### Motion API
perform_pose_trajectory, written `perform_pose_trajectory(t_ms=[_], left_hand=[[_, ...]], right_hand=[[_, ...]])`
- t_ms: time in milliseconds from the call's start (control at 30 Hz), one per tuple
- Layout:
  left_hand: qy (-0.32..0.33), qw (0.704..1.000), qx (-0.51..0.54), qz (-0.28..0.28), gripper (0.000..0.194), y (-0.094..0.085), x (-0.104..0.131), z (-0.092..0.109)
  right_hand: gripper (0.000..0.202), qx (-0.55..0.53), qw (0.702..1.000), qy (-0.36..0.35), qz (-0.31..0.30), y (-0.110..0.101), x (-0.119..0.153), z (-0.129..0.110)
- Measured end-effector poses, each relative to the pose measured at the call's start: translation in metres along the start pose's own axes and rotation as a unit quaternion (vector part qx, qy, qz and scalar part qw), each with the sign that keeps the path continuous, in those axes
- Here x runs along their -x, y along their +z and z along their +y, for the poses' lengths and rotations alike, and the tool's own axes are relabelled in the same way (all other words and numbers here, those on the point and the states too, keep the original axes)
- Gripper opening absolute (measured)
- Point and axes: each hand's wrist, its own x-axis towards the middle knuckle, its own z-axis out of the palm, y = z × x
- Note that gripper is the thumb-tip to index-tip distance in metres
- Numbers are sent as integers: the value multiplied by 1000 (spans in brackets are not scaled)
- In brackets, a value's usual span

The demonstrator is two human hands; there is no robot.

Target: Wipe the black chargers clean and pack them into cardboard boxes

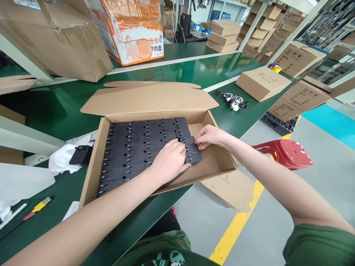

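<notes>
**Where Rows End: Part-Filled Cardboard Carton [95, 166]**

Black rectangular units [135, 144] occupy the left and middle in close rows. The left hand [170, 157] rests over them, fingers slightly curled; grip cannot be determined. The right hand [207, 136] has fingertips drawn together at the outermost column's edge; a pinch cannot be confirmed. Rightmost, exposed cardboard indicates an unfilled portion.

Green shirt [138, 256], 1 printed front

The shirt is dark green. Its right sleeve [318, 244] is short, ending near the elbow in a plain, loose hem. A cartoon-like print [170, 258] in pale teal and white, cut off below, marks the front. Dark trousers [163, 224] show beside the tabletop's [130, 227] near edge. The 2 forearms [266, 173] are slim and bare.
</notes>
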Motion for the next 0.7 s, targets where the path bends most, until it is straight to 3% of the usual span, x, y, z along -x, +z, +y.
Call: perform_pose_trajectory(t_ms=[200, 267, 367, 467, 533, 600, 700], left_hand=[[-20, 1000, 11, -14, 30, -4, -2, 0], [-32, 999, 13, -9, 33, -14, 0, -1], [-65, 997, 10, 41, 34, -42, 15, 0], [-91, 989, 21, 111, 33, -75, 48, 10], [-107, 986, 30, 126, 31, -89, 78, 22], [-131, 983, 34, 124, 30, -95, 111, 34], [-174, 975, 44, 131, 39, -89, 157, 49]], right_hand=[[12, 23, 999, -43, 6, -3, 1, 0], [8, 43, 995, -88, 26, -5, 5, -4], [18, 81, 984, -152, 50, -5, 8, -9], [26, 101, 980, -165, 35, -4, 4, -9], [27, 97, 981, -165, 15, -3, 0, -5], [25, 85, 982, -169, -1, -3, -1, 0], [21, 57, 983, -175, -20, -2, 2, 7]])
